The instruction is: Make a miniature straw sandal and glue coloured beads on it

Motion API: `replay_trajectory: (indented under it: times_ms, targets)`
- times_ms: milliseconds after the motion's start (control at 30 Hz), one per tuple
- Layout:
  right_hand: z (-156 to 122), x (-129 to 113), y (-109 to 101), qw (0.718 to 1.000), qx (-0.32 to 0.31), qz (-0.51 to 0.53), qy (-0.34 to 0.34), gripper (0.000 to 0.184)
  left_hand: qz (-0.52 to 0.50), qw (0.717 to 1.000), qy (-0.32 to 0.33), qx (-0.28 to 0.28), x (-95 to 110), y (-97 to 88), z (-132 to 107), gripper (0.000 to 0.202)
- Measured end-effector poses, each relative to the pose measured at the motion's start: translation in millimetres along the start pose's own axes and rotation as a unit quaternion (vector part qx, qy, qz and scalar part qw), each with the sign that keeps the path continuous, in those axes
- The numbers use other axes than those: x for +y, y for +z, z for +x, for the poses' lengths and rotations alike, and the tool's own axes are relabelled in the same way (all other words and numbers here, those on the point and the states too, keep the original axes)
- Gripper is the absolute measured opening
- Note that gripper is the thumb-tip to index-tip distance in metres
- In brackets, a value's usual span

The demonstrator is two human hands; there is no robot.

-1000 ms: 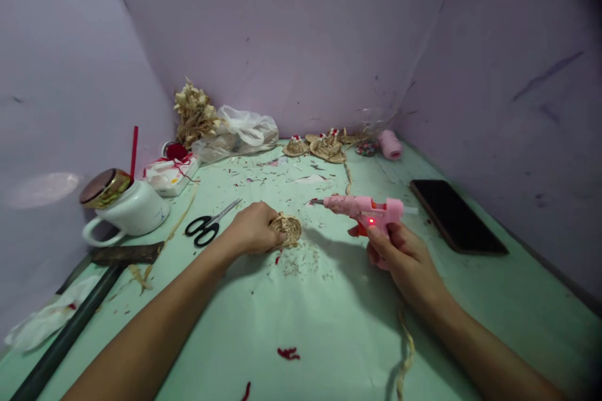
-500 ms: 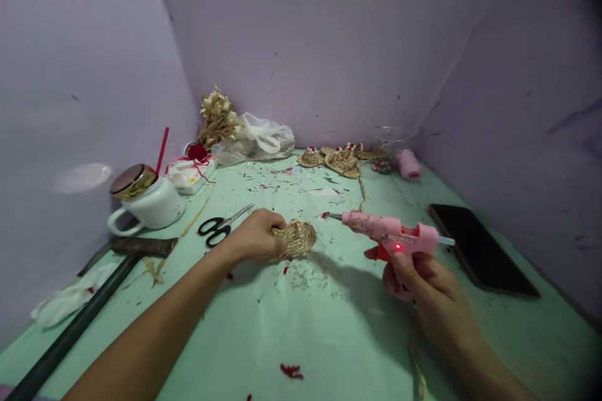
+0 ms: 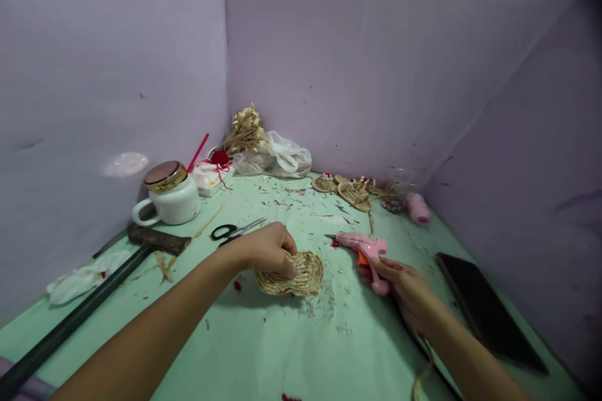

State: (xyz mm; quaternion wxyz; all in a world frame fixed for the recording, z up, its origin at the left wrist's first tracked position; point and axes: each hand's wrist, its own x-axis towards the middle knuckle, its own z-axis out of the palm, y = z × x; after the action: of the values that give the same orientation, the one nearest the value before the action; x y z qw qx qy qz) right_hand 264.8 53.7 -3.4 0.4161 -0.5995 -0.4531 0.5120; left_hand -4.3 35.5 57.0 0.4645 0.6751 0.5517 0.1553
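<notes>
My left hand (image 3: 263, 249) is closed on a small woven straw piece (image 3: 301, 276) that rests on the green table (image 3: 291, 344). Its fingers pinch the piece's near left edge. To the right, a pink glue gun (image 3: 364, 249) lies on the table with its red light on and its nozzle pointing left. My right hand (image 3: 407, 288) lies over the gun's handle with fingers loosely curled round it.
Black scissors (image 3: 230, 232) lie behind my left hand. A white mug (image 3: 172, 200) with a gold lid and a hammer (image 3: 94, 301) are at left. A dark phone (image 3: 484, 307) lies at right. Woven straw pieces (image 3: 352, 191), a pink spool (image 3: 417, 208) and a plastic bag (image 3: 277, 156) sit by the back wall.
My right hand has lowered the glue gun from the air onto the table. The left hand has tipped the straw piece flatter and drawn it nearer. The view has tilted up.
</notes>
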Motion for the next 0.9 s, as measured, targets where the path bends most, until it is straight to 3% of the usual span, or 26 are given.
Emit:
replay_trajectory:
  times_ms: [100, 200, 233, 267, 367, 433, 500, 567, 633, 667, 700, 767, 800, 867, 900]
  targets:
    - [-0.9, -14.6, -3.4, 0.996, 0.041, -0.076, -0.035, 0.018, 0.031, 0.999, 0.011, -0.009, 2.6, 0.0, -3.2, 0.009]
    - [-22.4, -27.3, 7.3, 0.953, 0.120, -0.210, -0.182, 0.028, 0.073, 0.996, 0.042, -0.023, 4.5, -0.4, -6.6, 0.008]
    - [-31.6, -29.1, 15.1, 0.947, 0.095, -0.220, -0.215, 0.031, 0.076, 0.996, 0.047, -0.030, 4.8, -0.5, -7.8, 0.009]
    - [-40.6, -29.3, 24.4, 0.953, 0.029, -0.206, -0.219, 0.033, 0.068, 0.996, 0.046, -0.037, 4.9, -0.4, -8.9, 0.010]
    - [-59.3, -21.6, 52.9, 0.968, -0.187, -0.101, -0.137, 0.035, 0.013, 0.997, 0.029, -0.071, 3.8, 0.3, -10.4, 0.015]
    - [-62.9, -13.2, 65.1, 0.965, -0.248, -0.011, -0.087, 0.028, -0.040, 0.995, 0.029, -0.087, 2.3, 0.5, -8.4, 0.018]
    - [-61.1, -5.6, 69.3, 0.971, -0.227, 0.045, -0.064, 0.024, -0.113, 0.992, 0.056, -0.017, 1.0, 0.4, -3.6, 0.027]
    - [-57.1, 0.1, 67.3, 0.985, -0.136, 0.066, -0.088, 0.024, -0.193, 0.962, 0.092, 0.168, 0.5, 1.3, 2.2, 0.038]
    - [-53.2, 4.1, 62.6, 0.986, -0.005, 0.046, -0.158, 0.022, -0.259, 0.902, 0.102, 0.330, 2.0, 6.3, 6.5, 0.038]
    - [-51.9, 5.8, 60.2, 0.976, 0.057, 0.018, -0.208, 0.018, -0.295, 0.886, 0.090, 0.346, 3.6, 11.2, 7.5, 0.036]
    - [-51.0, 7.2, 58.2, 0.956, 0.108, -0.020, -0.272, 0.013, -0.339, 0.886, 0.072, 0.308, 5.7, 17.8, 7.7, 0.034]
    - [-50.8, 9.0, 55.6, 0.882, 0.165, -0.112, -0.428, 0.008, -0.437, 0.892, 0.027, 0.115, 10.7, 34.8, 6.9, 0.037]
    - [-51.7, 9.4, 55.2, 0.834, 0.171, -0.157, -0.501, 0.013, -0.474, 0.879, 0.018, 0.051, 13.0, 43.8, 6.5, 0.037]
    - [-55.0, 8.9, 55.7, 0.751, 0.148, -0.236, -0.598, 0.024, -0.511, 0.859, 0.030, 0.024, 15.9, 58.5, 7.2, 0.032]
    - [-57.1, 8.3, 56.4, 0.729, 0.125, -0.265, -0.618, 0.028, -0.523, 0.851, 0.034, 0.043, 15.9, 62.8, 8.6, 0.030]
